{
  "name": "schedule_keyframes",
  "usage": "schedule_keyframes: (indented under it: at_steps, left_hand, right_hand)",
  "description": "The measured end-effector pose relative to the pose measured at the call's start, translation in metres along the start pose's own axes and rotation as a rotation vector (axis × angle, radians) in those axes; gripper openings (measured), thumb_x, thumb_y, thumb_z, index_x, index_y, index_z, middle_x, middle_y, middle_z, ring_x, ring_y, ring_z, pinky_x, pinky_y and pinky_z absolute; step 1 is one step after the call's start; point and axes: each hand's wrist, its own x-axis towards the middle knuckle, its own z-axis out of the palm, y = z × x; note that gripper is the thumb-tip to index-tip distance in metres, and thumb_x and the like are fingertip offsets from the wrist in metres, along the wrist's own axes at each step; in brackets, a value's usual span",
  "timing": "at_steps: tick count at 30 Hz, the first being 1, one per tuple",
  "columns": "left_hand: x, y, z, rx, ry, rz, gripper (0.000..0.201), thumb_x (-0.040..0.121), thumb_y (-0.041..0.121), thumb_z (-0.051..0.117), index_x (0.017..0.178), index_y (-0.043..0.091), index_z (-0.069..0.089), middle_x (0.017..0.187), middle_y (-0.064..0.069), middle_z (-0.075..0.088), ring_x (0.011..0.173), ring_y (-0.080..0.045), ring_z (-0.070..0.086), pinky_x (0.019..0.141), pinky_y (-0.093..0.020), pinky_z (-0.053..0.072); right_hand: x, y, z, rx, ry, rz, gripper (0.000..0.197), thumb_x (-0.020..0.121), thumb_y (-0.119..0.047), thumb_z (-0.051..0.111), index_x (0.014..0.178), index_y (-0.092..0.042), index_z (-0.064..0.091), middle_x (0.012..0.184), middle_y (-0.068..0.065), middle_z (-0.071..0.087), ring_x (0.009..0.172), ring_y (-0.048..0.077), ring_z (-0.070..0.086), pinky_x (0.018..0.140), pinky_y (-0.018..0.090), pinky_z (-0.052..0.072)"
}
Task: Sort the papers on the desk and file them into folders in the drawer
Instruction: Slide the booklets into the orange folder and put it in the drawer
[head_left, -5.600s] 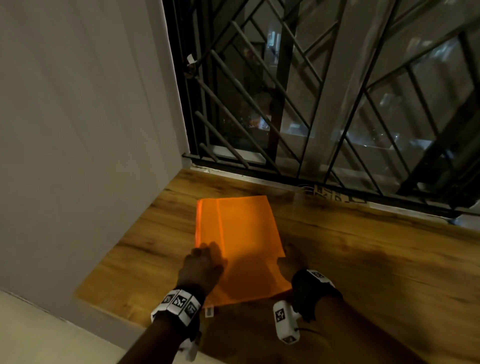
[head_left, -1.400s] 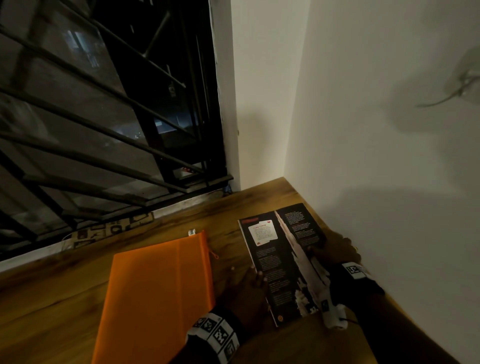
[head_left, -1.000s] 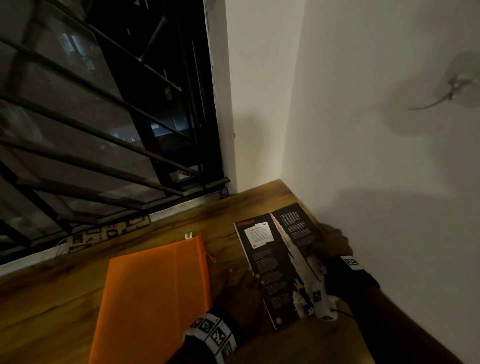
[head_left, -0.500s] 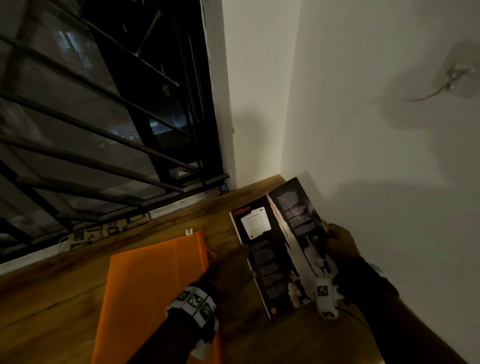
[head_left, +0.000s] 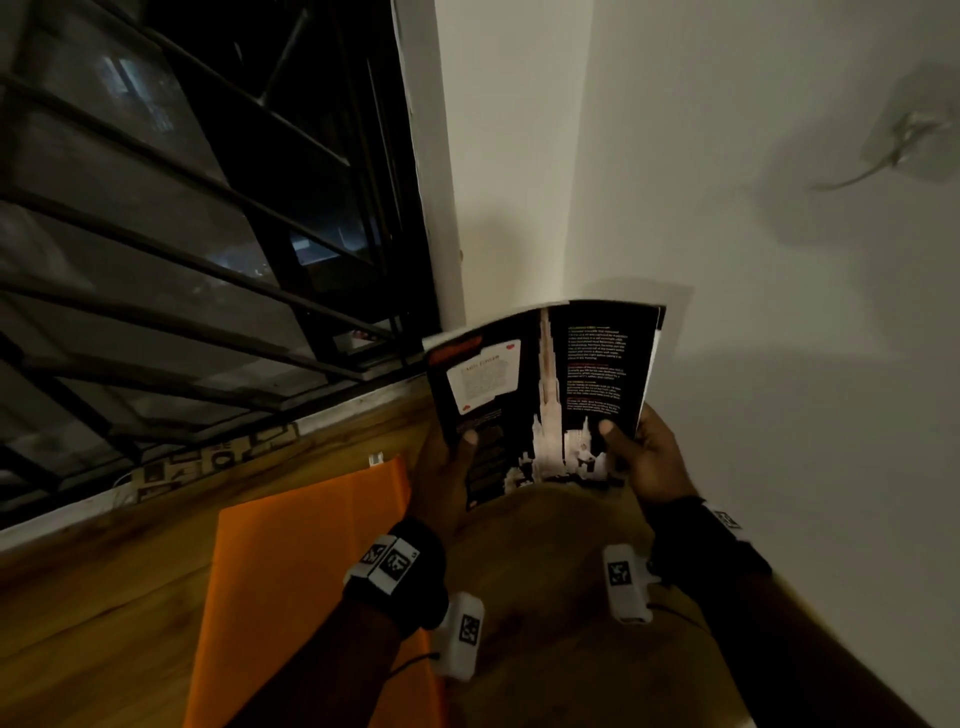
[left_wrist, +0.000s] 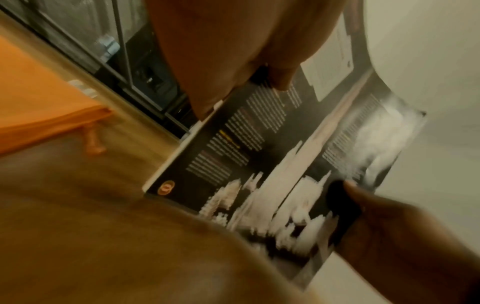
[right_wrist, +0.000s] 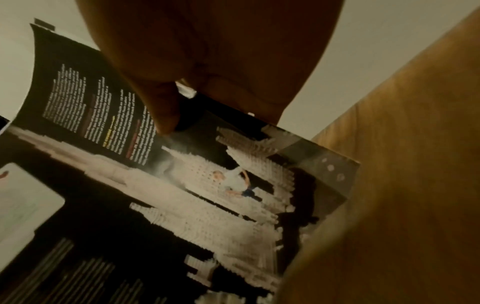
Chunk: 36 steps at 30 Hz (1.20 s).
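A black printed sheet with a pale tower picture (head_left: 540, 395) stands tilted up off the wooden desk (head_left: 561, 597), near the corner. My left hand (head_left: 447, 457) grips its lower left edge, thumb on the print. My right hand (head_left: 644, 457) grips the lower right edge the same way. In the left wrist view the sheet (left_wrist: 259, 144) shows with my left thumb (left_wrist: 280, 78) on it; the right wrist view shows the sheet (right_wrist: 182, 185) under my right thumb (right_wrist: 163, 111). An orange folder (head_left: 306, 571) lies flat on the desk to the left.
A barred window (head_left: 182, 234) runs along the desk's far edge. White walls (head_left: 727, 260) close the corner behind and to the right of the sheet. A small wall hook (head_left: 904, 140) hangs high on the right.
The black sheet lay flat on the desk a second ago; both hands have lifted it and tipped it upright. The orange folder has stayed in place.
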Motion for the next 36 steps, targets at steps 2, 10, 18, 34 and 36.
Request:
schedule_keyframes:
  at_steps: [2, 10, 18, 34, 36]
  left_hand:
    - [-0.003, -0.010, -0.002, 0.041, -0.032, -0.038, 0.033, 0.099, 0.033, 0.052, 0.131, 0.034, 0.054, 0.131, 0.003, 0.064, 0.123, -0.016, 0.060, 0.107, -0.052, 0.045]
    - [-0.016, 0.004, -0.024, 0.452, 0.010, -0.147, 0.031, 0.098, 0.042, 0.051, 0.126, 0.029, 0.053, 0.119, 0.004, 0.066, 0.108, -0.018, 0.065, 0.091, -0.041, 0.054]
    - [-0.104, -0.025, -0.072, 1.530, -0.095, -0.653, 0.092, 0.094, 0.066, 0.037, 0.157, 0.012, -0.003, 0.163, -0.019, -0.005, 0.148, -0.042, 0.006, 0.115, -0.057, 0.020]
    - [-0.122, -0.015, -0.122, 1.260, 0.118, -0.343, 0.032, 0.102, 0.033, 0.041, 0.126, 0.014, 0.050, 0.127, -0.008, 0.052, 0.111, -0.024, 0.055, 0.089, -0.033, 0.042]
    - [-0.127, -0.013, -0.120, 1.314, 0.139, -0.278, 0.029, 0.102, 0.033, 0.041, 0.121, 0.013, 0.051, 0.126, -0.009, 0.052, 0.102, -0.023, 0.058, 0.081, -0.031, 0.044]
  right_hand:
    - [-0.005, 0.013, 0.000, -0.074, 0.016, 0.015, 0.018, 0.101, -0.009, 0.052, 0.113, -0.019, 0.062, 0.078, -0.013, 0.072, 0.062, -0.004, 0.063, 0.058, 0.020, 0.049]
    - [-0.028, 0.010, 0.001, -0.261, -0.019, -0.027, 0.034, 0.091, -0.028, 0.059, 0.120, -0.012, 0.067, 0.112, 0.011, 0.070, 0.101, 0.023, 0.066, 0.093, 0.036, 0.050]
    - [-0.064, 0.050, -0.011, -0.263, 0.004, 0.165, 0.025, 0.093, -0.047, 0.062, 0.100, -0.024, 0.066, 0.094, 0.004, 0.068, 0.080, 0.013, 0.067, 0.079, 0.034, 0.057]
    - [-0.117, 0.056, 0.047, -0.152, 0.069, 0.162, 0.030, 0.102, -0.022, 0.051, 0.129, -0.014, 0.063, 0.115, 0.005, 0.066, 0.107, 0.022, 0.059, 0.085, 0.035, 0.047]
    - [-0.120, 0.057, 0.057, -0.158, 0.077, 0.154, 0.031, 0.101, -0.023, 0.052, 0.129, -0.012, 0.063, 0.117, 0.007, 0.067, 0.109, 0.025, 0.060, 0.085, 0.038, 0.048]
